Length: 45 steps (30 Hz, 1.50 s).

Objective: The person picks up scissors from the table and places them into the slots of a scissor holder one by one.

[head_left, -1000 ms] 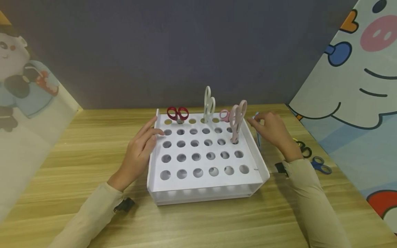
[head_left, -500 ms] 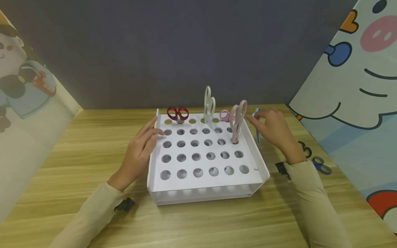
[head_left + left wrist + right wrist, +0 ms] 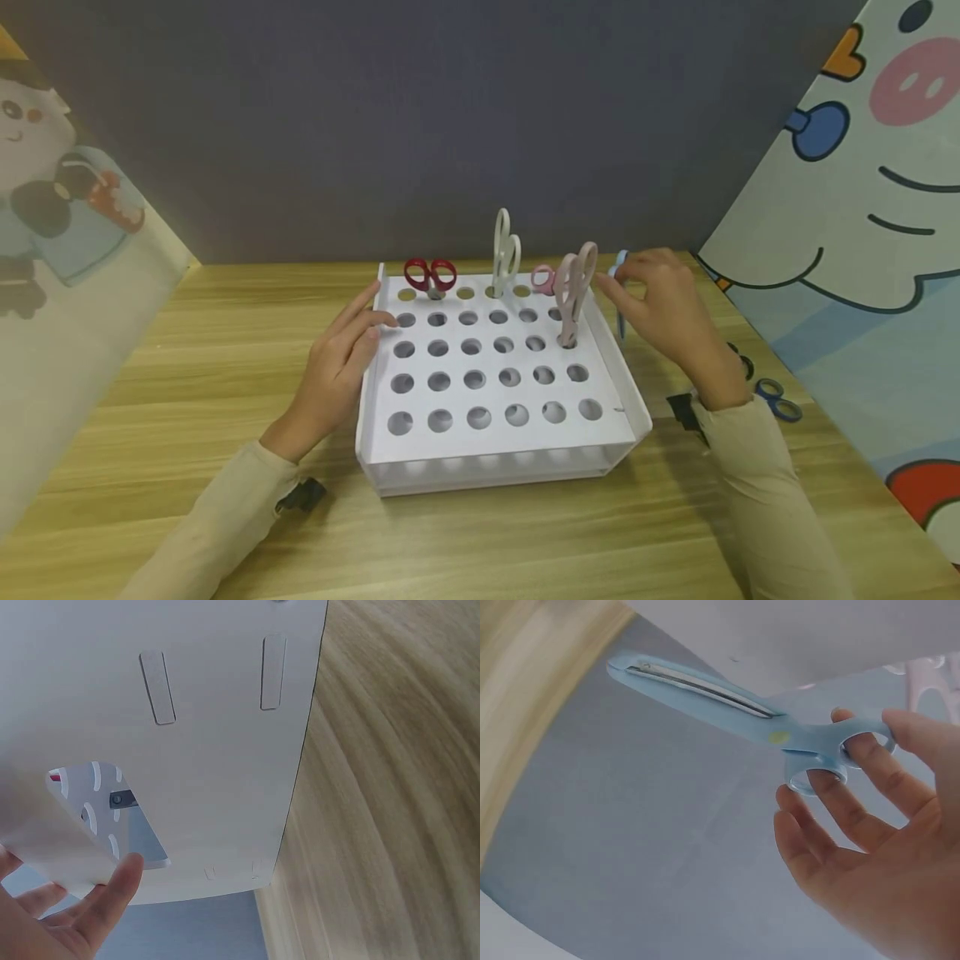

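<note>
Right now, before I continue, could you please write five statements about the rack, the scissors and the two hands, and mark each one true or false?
1. The right hand holds the light blue scissors by the handles. True.
2. The red scissors stand in the row nearest the person. False: they stand in the farthest row.
3. The left hand touches the side of the white rack. True.
4. The pale pink scissors lie flat on the table. False: they stand in a hole of the rack, handles up.
5. The dark blue scissors lie to the right of the rack. True.
</note>
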{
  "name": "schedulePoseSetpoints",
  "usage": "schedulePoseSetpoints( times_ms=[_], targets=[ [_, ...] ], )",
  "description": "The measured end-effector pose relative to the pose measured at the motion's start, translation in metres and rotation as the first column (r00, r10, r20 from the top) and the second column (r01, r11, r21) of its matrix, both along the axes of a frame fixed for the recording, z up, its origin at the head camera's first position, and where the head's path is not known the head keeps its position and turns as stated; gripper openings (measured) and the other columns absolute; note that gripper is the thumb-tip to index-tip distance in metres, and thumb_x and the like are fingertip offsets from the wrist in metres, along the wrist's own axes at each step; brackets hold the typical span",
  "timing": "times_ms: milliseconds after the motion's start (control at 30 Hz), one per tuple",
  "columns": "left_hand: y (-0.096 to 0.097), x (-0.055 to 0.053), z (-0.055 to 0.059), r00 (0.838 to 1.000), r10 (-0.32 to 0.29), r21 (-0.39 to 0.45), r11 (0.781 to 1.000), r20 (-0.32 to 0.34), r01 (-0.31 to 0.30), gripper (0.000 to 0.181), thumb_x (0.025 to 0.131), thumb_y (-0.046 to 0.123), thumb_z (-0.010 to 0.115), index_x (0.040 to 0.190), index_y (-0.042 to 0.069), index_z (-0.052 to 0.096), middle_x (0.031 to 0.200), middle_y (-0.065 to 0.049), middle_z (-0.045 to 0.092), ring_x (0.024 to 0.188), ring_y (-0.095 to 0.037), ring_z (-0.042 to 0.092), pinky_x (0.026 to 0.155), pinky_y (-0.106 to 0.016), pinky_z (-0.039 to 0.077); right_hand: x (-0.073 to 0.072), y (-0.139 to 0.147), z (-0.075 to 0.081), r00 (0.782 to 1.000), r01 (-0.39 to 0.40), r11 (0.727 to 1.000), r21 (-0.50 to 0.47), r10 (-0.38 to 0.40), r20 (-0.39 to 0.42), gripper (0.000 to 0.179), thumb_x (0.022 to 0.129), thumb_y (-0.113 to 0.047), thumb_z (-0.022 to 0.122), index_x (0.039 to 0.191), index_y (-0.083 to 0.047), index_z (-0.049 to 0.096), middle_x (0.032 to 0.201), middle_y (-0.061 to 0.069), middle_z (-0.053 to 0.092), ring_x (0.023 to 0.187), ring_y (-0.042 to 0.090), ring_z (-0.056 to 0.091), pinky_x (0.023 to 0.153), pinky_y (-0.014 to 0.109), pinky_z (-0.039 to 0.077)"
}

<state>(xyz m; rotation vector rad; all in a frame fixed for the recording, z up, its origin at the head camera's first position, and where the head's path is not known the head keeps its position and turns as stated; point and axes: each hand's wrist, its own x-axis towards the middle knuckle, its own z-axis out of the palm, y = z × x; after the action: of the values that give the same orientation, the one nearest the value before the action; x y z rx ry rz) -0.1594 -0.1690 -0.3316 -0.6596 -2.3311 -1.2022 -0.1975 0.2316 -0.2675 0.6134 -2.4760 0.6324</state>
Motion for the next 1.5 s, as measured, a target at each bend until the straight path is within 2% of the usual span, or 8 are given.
schedulePoseSetpoints(
  times_ms=[400, 633, 867, 933, 1133, 1367, 1500],
  targets=[
    [0.000, 0.000, 0.000, 1.000, -0.001, -0.005, 1.000, -0.003, 0.001, 0.024, 0.105, 0.016, 0.046, 0.111, 0.011, 0.068, 0.156, -0.004, 0.041, 0.139, -0.027, 0.044, 0.105, -0.054, 0.039, 0.015, -0.007, 0.015, 0.989, -0.016, 0.999, -0.040, 0.010, -0.150, 0.024, 0.088, -0.013, 0.076, 0.073, 0.005, 0.070, 0.087, 0.020, 0.068, 0.100, 0.038, 0.057, 0.089, 0.050, 0.044],
    [0.000, 0.000, 0.000, 1.000, -0.004, 0.000, 1.000, -0.007, 0.004, 0.023, 0.104, 0.015, 0.046, 0.110, 0.011, 0.068, 0.156, -0.005, 0.041, 0.139, -0.027, 0.043, 0.106, -0.053, 0.038, 0.028, -0.013, 0.028, 0.956, -0.061, 0.995, -0.079, 0.035, -0.291, 0.019, 0.086, -0.007, 0.077, 0.075, 0.006, 0.069, 0.090, 0.019, 0.068, 0.102, 0.039, 0.057, 0.090, 0.051, 0.045],
    [0.000, 0.000, 0.000, 1.000, -0.002, 0.001, 1.000, -0.003, 0.002, 0.023, 0.103, 0.012, 0.046, 0.110, 0.010, 0.068, 0.156, -0.005, 0.041, 0.140, -0.027, 0.042, 0.107, -0.054, 0.037, 0.040, -0.017, 0.038, 0.938, -0.075, 0.995, -0.069, 0.047, -0.344, 0.020, 0.088, -0.007, 0.075, 0.080, 0.010, 0.069, 0.100, 0.024, 0.068, 0.111, 0.040, 0.056, 0.100, 0.045, 0.044],
    [0.000, 0.001, 0.000, 1.000, -0.001, 0.001, 1.000, 0.000, 0.001, 0.023, 0.103, 0.011, 0.046, 0.110, 0.010, 0.068, 0.156, -0.004, 0.041, 0.140, -0.027, 0.042, 0.107, -0.054, 0.037, 0.043, -0.020, 0.040, 0.928, -0.098, 0.991, -0.094, 0.057, -0.368, 0.018, 0.087, -0.006, 0.076, 0.081, 0.010, 0.069, 0.101, 0.023, 0.069, 0.112, 0.039, 0.057, 0.102, 0.043, 0.043],
    [0.000, 0.001, 0.000, 1.000, -0.001, 0.002, 1.000, 0.002, 0.001, 0.023, 0.103, 0.011, 0.047, 0.111, 0.011, 0.068, 0.157, -0.004, 0.040, 0.141, -0.027, 0.041, 0.108, -0.055, 0.037, 0.054, -0.033, 0.047, 0.890, -0.194, 0.957, -0.214, 0.079, -0.450, 0.015, 0.086, -0.006, 0.075, 0.082, 0.008, 0.071, 0.101, 0.024, 0.070, 0.115, 0.040, 0.058, 0.104, 0.040, 0.043],
    [0.000, 0.000, 0.000, 1.000, -0.002, 0.002, 1.000, -0.002, 0.002, 0.023, 0.104, 0.014, 0.046, 0.110, 0.011, 0.068, 0.156, -0.004, 0.041, 0.140, -0.027, 0.042, 0.107, -0.054, 0.038, 0.068, -0.047, 0.056, 0.839, -0.270, 0.921, -0.280, 0.081, -0.539, 0.043, 0.095, -0.032, 0.068, 0.079, 0.008, 0.071, 0.098, 0.025, 0.070, 0.112, 0.041, 0.061, 0.102, 0.040, 0.046],
    [0.000, 0.000, -0.001, 1.000, -0.005, 0.002, 1.000, -0.003, 0.005, 0.023, 0.104, 0.013, 0.046, 0.110, 0.011, 0.068, 0.156, -0.004, 0.041, 0.140, -0.027, 0.042, 0.107, -0.054, 0.038, 0.075, -0.055, 0.059, 0.810, -0.337, 0.880, -0.333, 0.091, -0.579, 0.044, 0.093, -0.034, 0.071, 0.078, 0.007, 0.072, 0.094, 0.024, 0.071, 0.109, 0.042, 0.062, 0.100, 0.042, 0.047]
  ],
)
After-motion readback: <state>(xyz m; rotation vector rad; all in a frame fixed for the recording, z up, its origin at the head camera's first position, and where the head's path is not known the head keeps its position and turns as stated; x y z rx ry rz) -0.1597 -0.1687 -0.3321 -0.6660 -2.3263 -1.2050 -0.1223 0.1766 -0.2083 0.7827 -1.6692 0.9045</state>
